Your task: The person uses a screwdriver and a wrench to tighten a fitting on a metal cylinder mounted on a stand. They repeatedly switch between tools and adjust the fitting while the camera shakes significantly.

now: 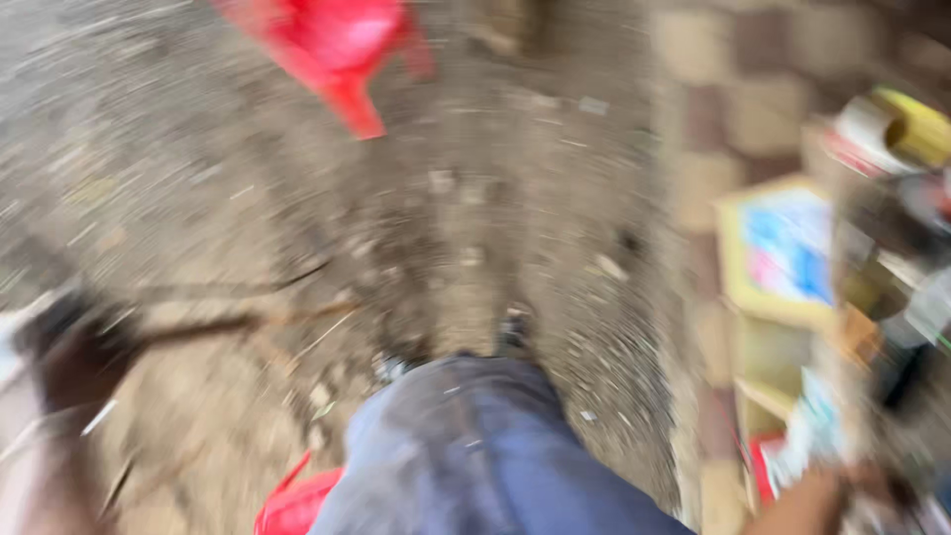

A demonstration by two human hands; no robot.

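Right forearm (807, 505) entering at the bottom right corner, reaching rightward and a little up toward a cluttered stack of goods. Right hand (877, 485) at its end, smeared by motion blur against the clutter; whether spread, closed or pinching something, impossible to tell. Left hand out of the picture.

Just beside the right hand: a blurred heap of small packets and papers (807, 431), with a red-edged item (763, 466) low against it. Above that, a yellow-framed box (778, 248) with a blue and pink face, tilted toward the camera. Higher still, near the top right corner, a white roll and a yellow cylindrical object (916, 124), both indistinct. Dark, unreadable shapes along the right edge.

Toward the middle: a leg in blue-grey trousers (466, 446), running up from the bottom edge to a dark shoe (515, 332) on bare, gritty ground (198, 149) strewn with small stones and scraps. Patterned paving (728, 109) between ground and stack. Red plastic chair (332, 45) at the top, well apart. Another red plastic item (292, 505) at the bottom, touching the trouser leg in the view.
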